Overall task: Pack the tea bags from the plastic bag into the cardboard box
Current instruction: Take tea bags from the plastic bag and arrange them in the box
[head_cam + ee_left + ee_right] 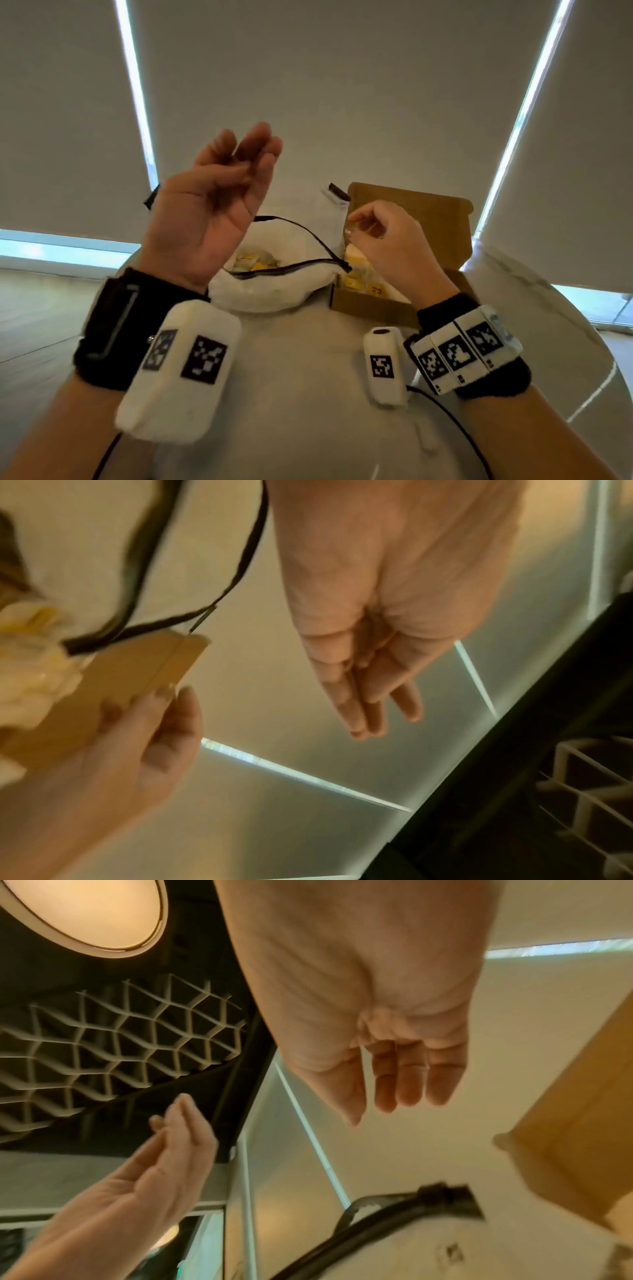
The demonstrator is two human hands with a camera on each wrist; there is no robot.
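Tea bags (359, 274) lie partly in the cardboard box (373, 303), the rest in the plastic bag (270, 291) just beside it on the bench (308, 394), mouth open toward the box for short transfers. Left hand (209, 212) is raised, palm up, fingers relaxed, holding nothing. Right hand (387, 240) hovers over the box; whether its curled fingers pinch anything cannot be told.

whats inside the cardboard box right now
Yellow tea bags lie piled inside the cardboard box. The right hand, hovering over it, covers much of the inside, so how full it is cannot be seen.
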